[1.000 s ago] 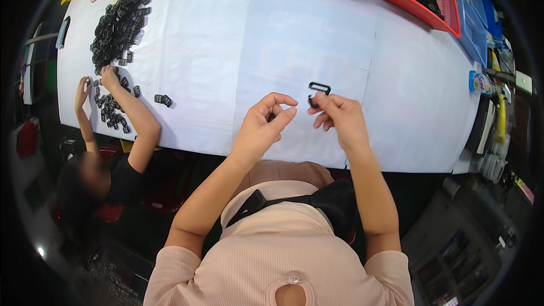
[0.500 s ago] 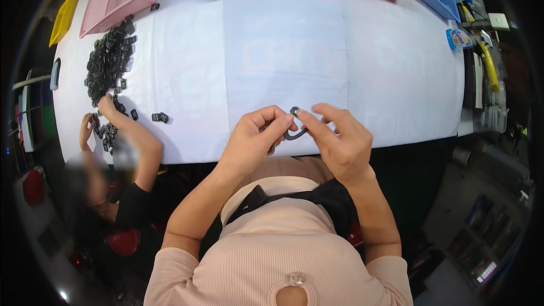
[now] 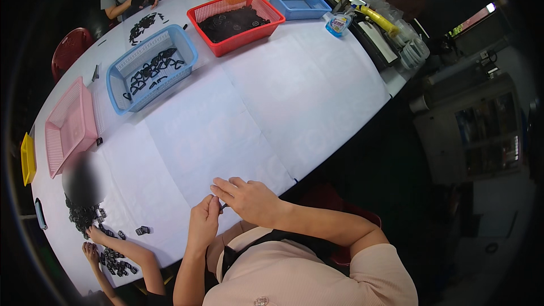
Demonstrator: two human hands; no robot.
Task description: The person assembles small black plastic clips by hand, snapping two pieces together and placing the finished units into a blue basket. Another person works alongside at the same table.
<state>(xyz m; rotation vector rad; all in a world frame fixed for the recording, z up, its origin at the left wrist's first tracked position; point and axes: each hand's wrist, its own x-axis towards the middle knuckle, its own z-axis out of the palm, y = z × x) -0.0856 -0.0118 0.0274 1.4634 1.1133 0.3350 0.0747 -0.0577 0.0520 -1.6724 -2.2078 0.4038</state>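
Observation:
My left hand (image 3: 202, 224) is closed, its thumb and fingers pinching a black curved piece (image 3: 224, 206) just above the table's near edge. Only a small dark bit of that piece shows between the hands; the rest is hidden. Close against it, my right hand (image 3: 252, 201) also grips the piece, with its upper fingers reaching forward over the left thumb. The right thumb is out of sight behind the hand.
A co-worker's hands (image 3: 99, 235) handle small black parts (image 3: 116, 263) at left. A pink basket (image 3: 93, 127), a blue basket (image 3: 192, 62) of black loops and a red basket (image 3: 277, 20) line the far side. A spray bottle (image 3: 338, 24) stands at far right.
The view has swung and tilted, bringing more baskets and another person across the table into sight. My hands have drawn closer together, and the curved piece is now mostly covered.

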